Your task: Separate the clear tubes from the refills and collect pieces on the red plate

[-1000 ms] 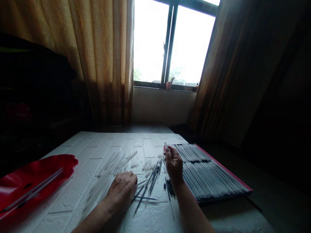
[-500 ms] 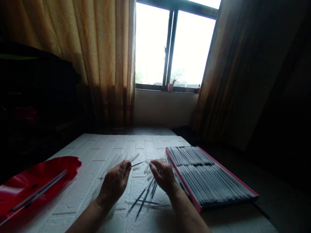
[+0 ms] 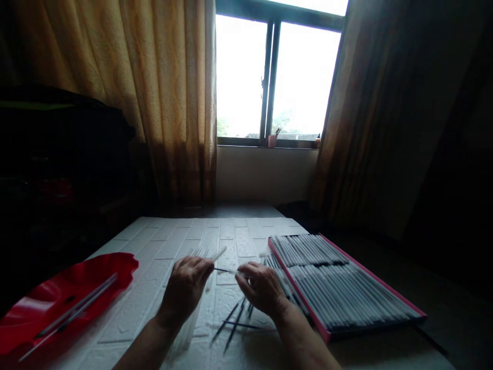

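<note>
My left hand (image 3: 187,288) is closed in a pinch on a thin dark rod (image 3: 221,270), which points right toward my other hand. Between the fingertips of my right hand (image 3: 262,288) is a small clear tube (image 3: 234,272), and the rod's tip meets or nearly meets it; blur hides the exact contact. Several dark rods (image 3: 233,326) lie crossed on the white brick-patterned table (image 3: 127,313) below my hands. Clear tubes (image 3: 198,252) lie behind and under my left hand.
A pink-edged box (image 3: 331,288) packed with rows of clear tubes stands at the right, with loose pens (image 3: 283,277) along its left side. At the left, a red dish (image 3: 42,293) holds a few long thin pieces. A pink cup (image 3: 272,141) stands on the windowsill.
The view has shifted slightly, so the scene sits further right and lower. My hands have come closer together, and the dark rod now reaches the clear tube or nearly does.
</note>
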The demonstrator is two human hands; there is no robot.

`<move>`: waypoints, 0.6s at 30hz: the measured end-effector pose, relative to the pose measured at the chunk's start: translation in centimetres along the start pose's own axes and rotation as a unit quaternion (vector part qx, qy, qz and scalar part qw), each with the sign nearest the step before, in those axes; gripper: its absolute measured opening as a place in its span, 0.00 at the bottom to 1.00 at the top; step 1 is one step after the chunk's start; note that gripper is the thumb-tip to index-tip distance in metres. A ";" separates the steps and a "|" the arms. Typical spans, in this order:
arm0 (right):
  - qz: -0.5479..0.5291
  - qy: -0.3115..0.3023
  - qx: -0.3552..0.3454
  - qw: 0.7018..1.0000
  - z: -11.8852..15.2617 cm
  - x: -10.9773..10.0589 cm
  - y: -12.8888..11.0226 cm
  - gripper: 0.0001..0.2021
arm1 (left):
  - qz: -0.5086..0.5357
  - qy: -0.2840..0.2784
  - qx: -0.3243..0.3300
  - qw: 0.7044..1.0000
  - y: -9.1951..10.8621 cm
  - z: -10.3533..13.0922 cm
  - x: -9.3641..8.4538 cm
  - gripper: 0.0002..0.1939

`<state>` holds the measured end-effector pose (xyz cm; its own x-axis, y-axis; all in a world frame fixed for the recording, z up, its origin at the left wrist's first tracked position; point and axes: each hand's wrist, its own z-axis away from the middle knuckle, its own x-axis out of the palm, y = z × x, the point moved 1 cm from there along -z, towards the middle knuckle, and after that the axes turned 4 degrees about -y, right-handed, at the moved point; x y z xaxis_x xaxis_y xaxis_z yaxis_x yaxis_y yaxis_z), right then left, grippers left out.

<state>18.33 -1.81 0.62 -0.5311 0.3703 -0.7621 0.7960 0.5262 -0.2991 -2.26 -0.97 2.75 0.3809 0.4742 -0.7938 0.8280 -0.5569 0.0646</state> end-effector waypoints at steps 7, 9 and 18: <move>0.022 -0.051 -0.026 0.998 0.3 0.8 -0.5 0.09 | 0.057 -0.088 0.045 0.993 0.3 0.3 0.0 0.12; -0.002 -0.042 -0.032 0.999 0.3 1.1 -0.6 0.08 | 0.089 -0.079 0.035 0.992 0.8 0.4 0.1 0.12; -0.046 -0.008 -0.055 0.997 0.1 2.5 0.4 0.11 | 0.265 -0.093 -0.010 0.960 1.5 0.1 0.2 0.22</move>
<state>17.32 -0.77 -1.44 -0.5950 0.3057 -0.7433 0.7072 0.6385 -0.3035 -1.00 -1.72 2.65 0.6723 -0.0022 -0.7403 0.5471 -0.6722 0.4988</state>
